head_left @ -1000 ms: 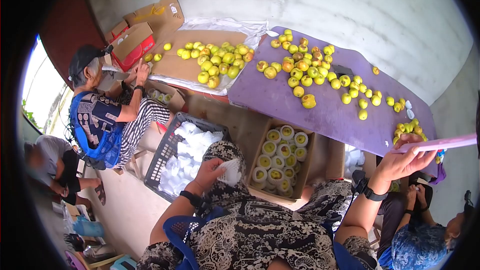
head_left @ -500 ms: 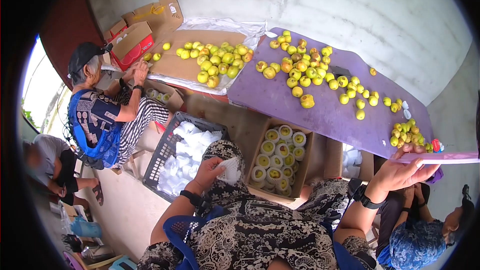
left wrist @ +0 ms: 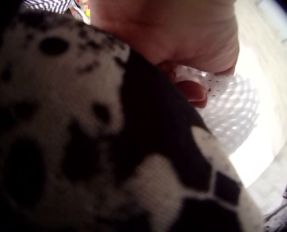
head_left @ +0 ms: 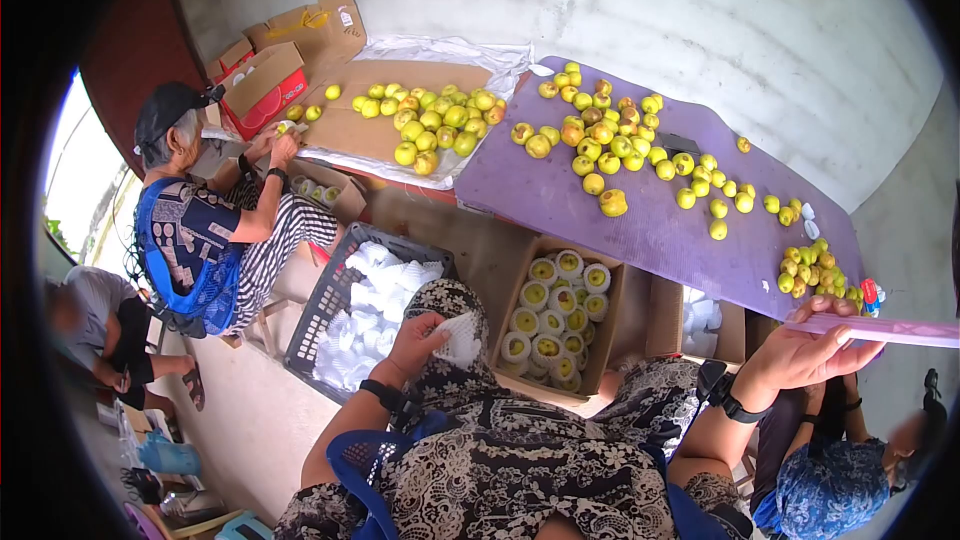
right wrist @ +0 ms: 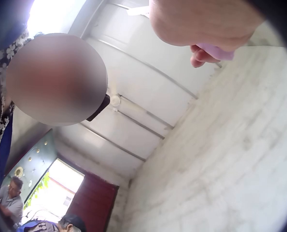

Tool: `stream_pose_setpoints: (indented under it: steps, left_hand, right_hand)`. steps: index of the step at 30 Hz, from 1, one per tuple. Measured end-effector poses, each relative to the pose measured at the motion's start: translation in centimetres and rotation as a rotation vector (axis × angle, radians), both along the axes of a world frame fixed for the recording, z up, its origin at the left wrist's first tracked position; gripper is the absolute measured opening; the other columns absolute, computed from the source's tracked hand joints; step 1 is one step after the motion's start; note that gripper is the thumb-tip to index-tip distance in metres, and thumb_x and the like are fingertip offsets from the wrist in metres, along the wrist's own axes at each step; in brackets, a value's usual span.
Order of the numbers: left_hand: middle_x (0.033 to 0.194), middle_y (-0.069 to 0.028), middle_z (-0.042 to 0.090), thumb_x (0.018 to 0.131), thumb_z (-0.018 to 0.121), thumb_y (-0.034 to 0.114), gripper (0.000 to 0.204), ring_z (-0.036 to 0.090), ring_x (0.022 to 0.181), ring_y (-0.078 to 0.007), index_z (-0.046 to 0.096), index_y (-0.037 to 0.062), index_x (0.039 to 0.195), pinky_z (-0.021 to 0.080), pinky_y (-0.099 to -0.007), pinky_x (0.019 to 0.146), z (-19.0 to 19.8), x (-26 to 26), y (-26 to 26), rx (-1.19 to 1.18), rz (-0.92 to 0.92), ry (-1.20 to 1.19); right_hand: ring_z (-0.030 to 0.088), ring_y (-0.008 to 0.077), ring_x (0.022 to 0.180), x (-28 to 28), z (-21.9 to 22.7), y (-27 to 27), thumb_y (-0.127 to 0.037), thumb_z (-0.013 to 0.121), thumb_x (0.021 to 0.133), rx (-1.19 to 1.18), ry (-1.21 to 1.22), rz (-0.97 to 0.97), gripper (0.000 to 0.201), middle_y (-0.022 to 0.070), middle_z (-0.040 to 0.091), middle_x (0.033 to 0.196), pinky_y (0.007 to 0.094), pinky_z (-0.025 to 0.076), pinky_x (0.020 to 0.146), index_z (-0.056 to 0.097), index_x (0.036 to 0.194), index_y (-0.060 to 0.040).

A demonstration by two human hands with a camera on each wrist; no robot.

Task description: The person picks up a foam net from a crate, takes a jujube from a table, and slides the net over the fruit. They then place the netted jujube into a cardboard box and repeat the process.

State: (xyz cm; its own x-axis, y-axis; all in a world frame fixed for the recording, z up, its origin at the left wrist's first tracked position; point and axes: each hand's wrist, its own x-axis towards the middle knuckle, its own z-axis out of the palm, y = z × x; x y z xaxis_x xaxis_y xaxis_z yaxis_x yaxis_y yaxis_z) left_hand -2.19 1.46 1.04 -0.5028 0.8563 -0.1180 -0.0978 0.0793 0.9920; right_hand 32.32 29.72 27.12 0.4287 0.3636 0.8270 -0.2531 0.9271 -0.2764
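Pinches a white, open-mesh foam sleeve (head_left: 461, 343) narrowly between thumb and fingers of the left hand (head_left: 412, 348), above a knee in black-and-cream patterned cloth (head_left: 447, 298) (dark and large in the left wrist view, with the mesh just past the thumb). Grips a long, flat, pale-pink strip (head_left: 895, 330) between thumb and fingers of the raised right hand (head_left: 795, 355), well apart from the left, with the far end running out to the edge of the head view (of what material, impossible to tell).

Just left of the knee, a black, slatted plastic crate (head_left: 303, 335) heaped with more white foam sleeves (head_left: 372, 292). Ahead, between the two hands, an open brown cardboard box (head_left: 612, 325) packed with round yellow-green apples (head_left: 550, 322) ringed in white foam. Farther right, near the raised hand, a second brown cardboard box (head_left: 665, 315), also with white foam inside.

Beyond the boxes, a long purple-topped table (head_left: 520, 185) strewn with loose yellow-green apples (head_left: 622, 145) (some blotched brown). To its left, a flat brown cardboard sheet (head_left: 350, 135) with another spread of fruit, and beside that a seated person in a black cap and blue vest (head_left: 205, 230).
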Motion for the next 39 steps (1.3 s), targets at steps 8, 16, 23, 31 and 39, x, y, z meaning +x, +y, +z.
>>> stream_pose_setpoints:
  steps: [8, 16, 23, 31, 39]
  left_hand:
    - [0.085, 0.0025, 0.062, 0.086, 0.064, 0.011, 0.012, 0.055, 0.076, -0.0054, 0.062, 0.0029, 0.094, 0.044, -0.0202, 0.070, 0.1, -0.3, -0.1, -0.003, -0.018, -0.036]
    - [0.084, 0.0026, 0.062, 0.085, 0.064, 0.011, 0.012, 0.055, 0.076, -0.0052, 0.062, 0.0030, 0.094, 0.044, -0.0205, 0.070, 0.2, -0.3, -0.1, -0.031, -0.020, -0.045]
    - [0.084, 0.0023, 0.062, 0.086, 0.064, 0.011, 0.012, 0.055, 0.076, -0.0059, 0.062, 0.0027, 0.094, 0.044, -0.0208, 0.071, 1.0, -0.1, 0.0, 0.023, -0.022, -0.012]
    - [0.080, 0.0030, 0.060, 0.088, 0.062, 0.014, 0.012, 0.052, 0.070, -0.0038, 0.063, 0.0025, 0.093, 0.042, -0.0192, 0.062, 0.7, -0.1, 0.2, 0.050, -0.016, 0.018]
    - [0.077, 0.0042, 0.058, 0.088, 0.064, 0.017, 0.013, 0.050, 0.064, -0.0029, 0.062, 0.0047, 0.091, 0.040, -0.0188, 0.056, 0.0, -0.6, 0.0, 0.007, 0.000, 0.012]
  right_hand:
    - [0.051, 0.0168, 0.078, -0.2, 0.2, -0.5, -0.016, 0.048, 0.098, 0.008, -0.020, 0.017, 0.054, 0.0127, 0.054, 0.099, 0.0251, 0.046, 0.058, 0.026, 0.147, -0.0215]
    - [0.051, 0.0161, 0.075, 0.0, 0.9, -1.0, -0.017, 0.047, 0.099, 0.036, -0.047, -0.004, 0.053, 0.0133, 0.054, 0.099, 0.0233, 0.043, 0.051, 0.025, 0.147, -0.0217]
    - [0.050, 0.0171, 0.071, 0.4, 1.2, -1.4, -0.016, 0.047, 0.099, 0.073, -0.072, -0.009, 0.053, 0.0137, 0.053, 0.099, 0.0229, 0.042, 0.048, 0.026, 0.146, -0.0237]
    - [0.050, 0.0172, 0.071, -0.2, 1.3, -2.6, -0.016, 0.050, 0.099, 0.036, -0.069, -0.056, 0.054, 0.0123, 0.051, 0.093, 0.0224, 0.043, 0.048, 0.026, 0.146, -0.0240]
    - [0.045, 0.0148, 0.065, 0.3, 2.6, -3.1, -0.018, 0.044, 0.101, 0.008, -0.101, -0.149, 0.053, 0.0123, 0.051, 0.087, 0.0237, 0.034, 0.045, 0.021, 0.149, -0.0167]
